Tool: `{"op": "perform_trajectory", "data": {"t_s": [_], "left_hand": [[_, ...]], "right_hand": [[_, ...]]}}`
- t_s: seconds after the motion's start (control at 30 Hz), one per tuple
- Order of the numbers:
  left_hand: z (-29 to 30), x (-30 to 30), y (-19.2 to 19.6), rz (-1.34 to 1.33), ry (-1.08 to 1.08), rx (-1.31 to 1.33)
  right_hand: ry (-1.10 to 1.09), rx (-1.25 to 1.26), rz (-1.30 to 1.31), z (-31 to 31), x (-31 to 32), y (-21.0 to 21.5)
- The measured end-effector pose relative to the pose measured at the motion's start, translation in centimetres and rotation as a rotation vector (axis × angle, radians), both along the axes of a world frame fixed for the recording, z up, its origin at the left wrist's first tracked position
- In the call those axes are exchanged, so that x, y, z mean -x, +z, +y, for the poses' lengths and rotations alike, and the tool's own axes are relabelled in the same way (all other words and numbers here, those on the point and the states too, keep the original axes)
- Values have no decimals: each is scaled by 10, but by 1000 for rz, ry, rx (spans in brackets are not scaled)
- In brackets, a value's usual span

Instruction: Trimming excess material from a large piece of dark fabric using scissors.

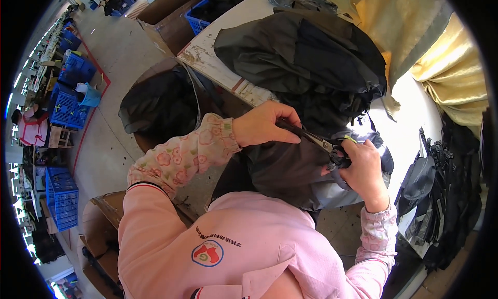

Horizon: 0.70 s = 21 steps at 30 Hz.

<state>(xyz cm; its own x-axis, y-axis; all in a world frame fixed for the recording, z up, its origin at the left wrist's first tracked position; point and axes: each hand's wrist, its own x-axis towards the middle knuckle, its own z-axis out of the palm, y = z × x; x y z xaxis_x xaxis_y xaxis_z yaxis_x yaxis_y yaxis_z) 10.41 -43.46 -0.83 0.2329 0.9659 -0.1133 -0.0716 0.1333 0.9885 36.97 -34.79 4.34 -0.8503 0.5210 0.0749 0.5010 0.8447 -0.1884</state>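
My left hand [263, 126] pinches the dark edge of a black fabric piece [282, 167] between thumb and fingers. The piece drapes over my lap and the table's near edge. In my right hand [364, 169] is a small pair of scissors [326, 145], its metal blades pointing left toward the pinched edge. My fingers wrap around its dark handles and partly hide them. Just beyond both hands, a heap of black fabric pieces [306, 55] lies on the white table [236, 73].
A carton [197, 86] stuffed with dark fabric stands left of the table. Black straps and pouches [420, 179] hang or lie at the right. Gold curtains [446, 60] hang behind the table. Blue crates [62, 198] line the far left floor.
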Motion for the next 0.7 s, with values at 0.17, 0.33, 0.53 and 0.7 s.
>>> {"op": "perform_trajectory", "data": {"t_s": [0.17,0.33,0.53,0.7], "left_hand": [[0,-2,-5,32,25,-86],[1,-6,-4,91,-8,-63],[1,-8,-3,130,-25,-75],[0,-9,4,144,-44,-51]], "right_hand": [[5,85,5,-1,5,18],[44,59,-28,-3,8,27],[35,88,-109,-1,7,26],[-17,180,-129,0,0,17]]}}
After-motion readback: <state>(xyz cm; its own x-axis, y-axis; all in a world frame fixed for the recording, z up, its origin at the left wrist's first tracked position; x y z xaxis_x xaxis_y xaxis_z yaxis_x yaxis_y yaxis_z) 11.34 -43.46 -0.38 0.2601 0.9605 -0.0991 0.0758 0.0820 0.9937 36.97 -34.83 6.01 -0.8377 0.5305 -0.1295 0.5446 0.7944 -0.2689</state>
